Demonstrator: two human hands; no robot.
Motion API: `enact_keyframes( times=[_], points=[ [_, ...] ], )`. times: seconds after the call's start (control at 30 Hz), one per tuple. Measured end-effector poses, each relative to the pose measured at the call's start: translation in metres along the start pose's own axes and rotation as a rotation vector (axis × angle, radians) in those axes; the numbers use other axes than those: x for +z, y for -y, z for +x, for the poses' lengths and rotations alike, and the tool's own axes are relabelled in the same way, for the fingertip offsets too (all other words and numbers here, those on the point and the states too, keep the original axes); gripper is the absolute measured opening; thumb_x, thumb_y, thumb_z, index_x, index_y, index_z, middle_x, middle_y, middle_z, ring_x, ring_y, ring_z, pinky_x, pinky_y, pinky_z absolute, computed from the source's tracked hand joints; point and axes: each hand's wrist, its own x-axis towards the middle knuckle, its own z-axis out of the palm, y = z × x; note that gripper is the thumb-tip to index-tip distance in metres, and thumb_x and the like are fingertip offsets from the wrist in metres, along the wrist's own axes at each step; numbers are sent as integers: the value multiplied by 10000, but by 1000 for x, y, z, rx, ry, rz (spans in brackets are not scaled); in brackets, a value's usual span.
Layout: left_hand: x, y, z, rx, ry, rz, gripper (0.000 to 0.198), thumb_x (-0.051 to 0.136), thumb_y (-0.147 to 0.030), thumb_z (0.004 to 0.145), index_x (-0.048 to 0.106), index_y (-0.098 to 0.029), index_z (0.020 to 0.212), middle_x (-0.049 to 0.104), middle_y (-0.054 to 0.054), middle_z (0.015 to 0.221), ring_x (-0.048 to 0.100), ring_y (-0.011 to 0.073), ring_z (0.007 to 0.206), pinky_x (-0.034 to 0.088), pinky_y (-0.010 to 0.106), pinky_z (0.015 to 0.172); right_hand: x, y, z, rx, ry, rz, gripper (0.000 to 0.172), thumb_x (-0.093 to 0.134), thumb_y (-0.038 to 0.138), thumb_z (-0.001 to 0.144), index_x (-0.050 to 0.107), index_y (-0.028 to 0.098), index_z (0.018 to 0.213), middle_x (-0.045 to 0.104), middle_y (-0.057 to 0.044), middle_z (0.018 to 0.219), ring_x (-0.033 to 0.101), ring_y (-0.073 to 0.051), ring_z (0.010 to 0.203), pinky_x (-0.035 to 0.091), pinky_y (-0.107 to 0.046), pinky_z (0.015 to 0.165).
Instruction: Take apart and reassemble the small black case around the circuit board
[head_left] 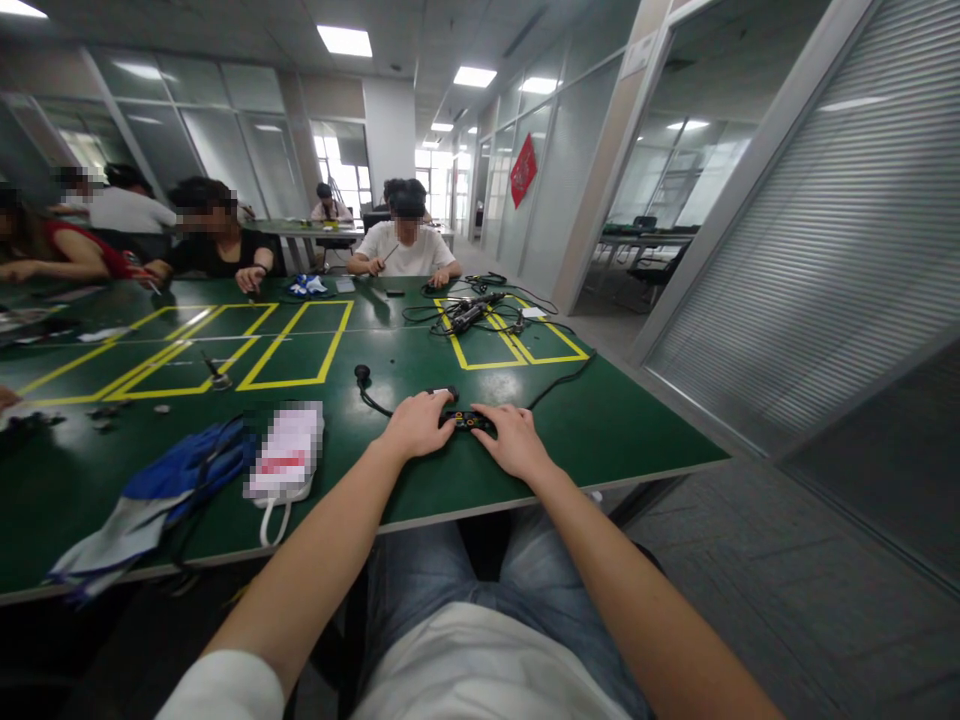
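Note:
On the green table lies a long black corded device [469,421] with small orange-yellow marks along it. My left hand [418,424] grips its left end between thumb and fingers. Its right end is held by my right hand [511,438], with the thumb towards the near side. Just beyond my left fingertips sits another black piece [448,392] with a pale patch. A thin black cord with a round black end [363,374] runs to my left hand. A second cord [562,380] leads away from near my right hand. My fingers hide both ends of the device.
To the left lie blue-and-grey gloves [161,485] and a white object with a loop [283,455]. A small upright metal tool [217,376] stands farther back. Tangled black cords and devices [472,312] lie ahead among yellow tape outlines. Several people work around the table.

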Motion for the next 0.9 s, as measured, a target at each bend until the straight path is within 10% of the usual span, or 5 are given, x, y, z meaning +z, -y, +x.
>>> enact_keyframes(
  times=[0.57,0.9],
  points=[
    [-5,-2,5,49,-35,-120,390,458,-334,1070,780,-297,1287,737,84,1203,718,251,1105,560,324,946,4,-5,2,57,32,-1,632,711,302,993,502,346,1588,733,-96,1307,617,-272,1248,390,-474,1097],
    [4,16,9,99,50,-248,349,591,-306,965,814,-285,1233,803,68,1150,732,256,1063,555,353,982,3,-6,2,61,10,45,293,738,286,955,713,307,1246,759,-64,1206,639,-265,1210,379,-474,1085]
  ],
)
